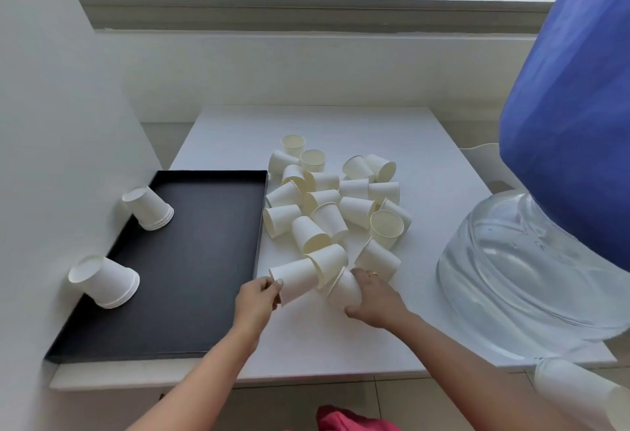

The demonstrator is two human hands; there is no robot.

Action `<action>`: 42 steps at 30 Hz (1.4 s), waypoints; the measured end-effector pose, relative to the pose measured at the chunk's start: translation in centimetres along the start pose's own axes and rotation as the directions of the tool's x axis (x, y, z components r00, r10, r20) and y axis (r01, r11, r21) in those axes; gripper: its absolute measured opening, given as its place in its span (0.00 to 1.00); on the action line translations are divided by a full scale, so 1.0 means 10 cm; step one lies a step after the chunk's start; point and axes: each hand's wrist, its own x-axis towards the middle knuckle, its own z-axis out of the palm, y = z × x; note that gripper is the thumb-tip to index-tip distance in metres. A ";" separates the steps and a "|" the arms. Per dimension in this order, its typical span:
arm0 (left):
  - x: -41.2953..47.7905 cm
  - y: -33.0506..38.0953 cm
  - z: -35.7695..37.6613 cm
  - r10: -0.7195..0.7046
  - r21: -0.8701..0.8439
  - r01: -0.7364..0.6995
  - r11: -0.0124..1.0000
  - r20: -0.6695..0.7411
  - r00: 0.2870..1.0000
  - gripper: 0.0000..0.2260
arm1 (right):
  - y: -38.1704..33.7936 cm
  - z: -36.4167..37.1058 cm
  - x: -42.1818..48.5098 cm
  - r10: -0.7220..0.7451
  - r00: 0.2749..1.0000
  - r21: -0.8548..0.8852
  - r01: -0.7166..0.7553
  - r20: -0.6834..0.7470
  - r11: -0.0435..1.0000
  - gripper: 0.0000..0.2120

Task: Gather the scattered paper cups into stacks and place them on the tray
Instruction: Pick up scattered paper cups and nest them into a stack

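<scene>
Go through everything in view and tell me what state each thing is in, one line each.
Tray: holds two stacks.
Far stack: upside down, on tray.
Near stack: upside down, on tray.
Loose cups: scattered on table, mostly tipped.
Left hand: gripping a cup.
Right hand: gripping another cup.

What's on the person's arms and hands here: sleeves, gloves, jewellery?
Both forearms are bare as far as the frame shows: no sleeves, gloves, watch or bracelets. The left hand wears nothing visible. The right hand has one thin gold-coloured ring on a finger.
</scene>
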 end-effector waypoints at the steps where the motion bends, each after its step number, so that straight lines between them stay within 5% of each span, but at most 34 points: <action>1: -0.02 0.00 -0.01 0.020 0.015 -0.020 1.000 0.002 1.000 0.09 | 0.01 0.01 -0.02 -0.019 1.000 0.015 0.019 -0.003 1.000 0.36; 12: -0.23 0.14 0.06 0.207 0.111 -0.210 0.971 0.038 0.978 0.08 | -0.07 -0.04 -0.09 -0.171 0.978 0.171 0.191 -0.123 0.967 0.35; 26: -0.30 0.24 0.21 0.211 0.094 -0.227 0.969 0.156 0.965 0.10 | -0.27 -0.04 0.00 -0.289 0.943 0.174 0.317 -0.167 0.932 0.34; 33: -0.29 0.19 0.21 0.225 0.101 -0.248 0.964 0.198 0.954 0.03 | -0.29 -0.02 0.02 -0.337 0.927 0.122 0.358 -0.166 0.926 0.33; 37: -0.26 0.14 0.17 0.204 0.059 -0.212 0.975 0.122 0.971 0.05 | -0.20 -0.05 0.01 -0.383 0.906 -0.059 0.379 -0.181 0.924 0.34; 42: -0.19 0.08 0.08 0.157 -0.005 -0.158 0.987 0.082 0.984 0.04 | 0.03 -0.10 0.04 -0.275 0.922 -0.189 0.229 -0.274 0.955 0.34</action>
